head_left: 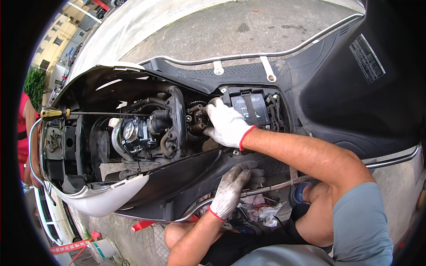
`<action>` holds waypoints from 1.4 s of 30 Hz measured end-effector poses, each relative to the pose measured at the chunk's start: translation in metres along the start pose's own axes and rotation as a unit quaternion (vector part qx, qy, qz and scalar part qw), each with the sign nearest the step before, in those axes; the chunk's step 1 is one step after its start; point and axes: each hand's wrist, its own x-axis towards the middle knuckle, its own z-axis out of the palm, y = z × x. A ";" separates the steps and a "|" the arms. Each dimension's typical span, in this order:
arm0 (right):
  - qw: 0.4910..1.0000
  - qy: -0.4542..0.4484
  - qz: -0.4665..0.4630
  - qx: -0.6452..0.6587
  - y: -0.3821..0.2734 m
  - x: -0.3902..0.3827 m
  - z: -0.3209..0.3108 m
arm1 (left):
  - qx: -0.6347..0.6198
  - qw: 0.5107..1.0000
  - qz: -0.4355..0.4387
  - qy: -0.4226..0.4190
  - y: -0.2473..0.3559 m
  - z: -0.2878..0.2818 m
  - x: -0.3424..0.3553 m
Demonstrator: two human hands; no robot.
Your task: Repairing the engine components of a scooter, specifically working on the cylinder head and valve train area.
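A scooter with its seat and covers off lies before me, its engine bay exposed. My right hand (228,122), in a white knit glove with a red cuff, reaches into the middle opening. Its thumb and fingers close around the edges of a brownish metal cylinder head (198,119); their tips are partly hidden. Just right of that hand sits a black battery (252,107) under a strap. My left hand (234,186), in a dirty matching glove, is over the near lower side of the scooter. Its fingers stretch out, slightly blurred, and hold nothing visible.
A yellow-handled screwdriver (55,113) lies across the left part of the bay, above the carburetor (131,131) and hoses. A chrome rail (262,189) runs along the near side. Below it lie rags and plastic (271,214). Another person in red (26,133) is at far left.
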 end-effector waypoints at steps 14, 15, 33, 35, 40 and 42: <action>0.997 0.014 -0.064 -0.041 -0.003 -0.003 -0.002 | 0.020 1.000 -0.001 -0.011 0.001 0.000 -0.002; 0.995 0.024 -0.077 -0.050 -0.002 -0.004 0.000 | 0.020 1.000 -0.001 -0.011 0.002 0.000 -0.002; 0.999 -0.036 -0.023 -0.030 -0.005 0.010 -0.006 | 0.027 1.000 -0.002 -0.005 0.002 0.003 -0.004; 0.998 -0.037 -0.037 -0.041 -0.004 0.012 -0.008 | 0.036 0.999 0.012 -0.013 0.000 0.000 -0.003; 0.995 -0.032 -0.061 -0.072 -0.005 0.014 -0.004 | 0.040 0.999 0.003 -0.008 0.002 0.001 -0.004; 0.993 -0.035 -0.060 -0.096 -0.008 0.015 -0.003 | 0.039 0.999 0.000 -0.008 0.003 0.002 -0.004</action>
